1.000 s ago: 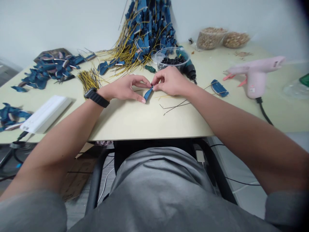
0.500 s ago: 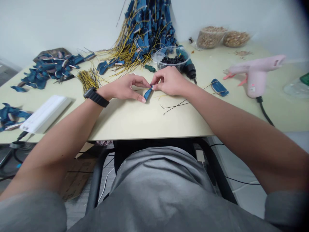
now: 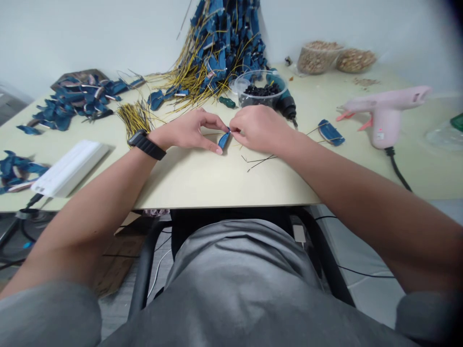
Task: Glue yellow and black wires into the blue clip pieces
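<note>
My left hand [image 3: 191, 131], with a black watch on its wrist, pinches the top of a small blue leaf-shaped piece [image 3: 223, 140] that rests on the pale table [image 3: 202, 178]. Its thumb lies along the piece's lower side. My right hand [image 3: 258, 129] meets it from the right, fingers curled and pinched at the same top end. What the right fingertips grip is too small to make out. Thin dark wires [image 3: 262, 160] lie just right of the piece.
A tall heap of blue pieces on yellow wires [image 3: 217, 48] stands at the back. A clear tub of dark beads [image 3: 261, 91], a pink glue gun [image 3: 385, 112], another blue piece [image 3: 330, 132], a white block [image 3: 68, 168], a yellow wire bundle [image 3: 134, 115] and more blue pieces [image 3: 75, 99] surround the hands.
Both hands have stayed pinched on the blue piece; the right hand's fingers have curled lower over it. The view has shifted slightly.
</note>
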{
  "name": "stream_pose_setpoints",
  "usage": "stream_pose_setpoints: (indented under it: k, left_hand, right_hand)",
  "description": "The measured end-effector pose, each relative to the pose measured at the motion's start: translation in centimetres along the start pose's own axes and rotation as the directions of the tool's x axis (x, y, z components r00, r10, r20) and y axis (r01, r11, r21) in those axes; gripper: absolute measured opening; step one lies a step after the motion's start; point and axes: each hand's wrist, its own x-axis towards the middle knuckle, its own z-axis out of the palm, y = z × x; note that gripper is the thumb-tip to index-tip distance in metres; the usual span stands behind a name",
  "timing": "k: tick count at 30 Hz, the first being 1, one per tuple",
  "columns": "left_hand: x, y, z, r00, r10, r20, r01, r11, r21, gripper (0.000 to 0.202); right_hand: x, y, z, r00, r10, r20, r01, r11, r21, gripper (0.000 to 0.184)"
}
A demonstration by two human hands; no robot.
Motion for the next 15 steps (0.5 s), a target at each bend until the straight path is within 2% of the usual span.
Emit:
stream_pose_setpoints:
  k: [4, 15]
  left_hand:
    - [0.0, 0.1, 0.0, 1.0, 0.006, 0.002, -0.006, 1.0, -0.013, 0.08]
    - [0.0, -0.4, -0.1, 1.0, 0.008, 0.016, -0.008, 1.0, 0.008, 0.082]
  right_hand:
    - [0.0, -0.3, 0.0, 1.0, -0.019, 0.008, 0.019, 1.0, -0.018, 0.028]
    - [0.3, 0.9, 0.4, 1.0, 0.014, 0.018, -0.016, 0.992, 0.127, 0.025]
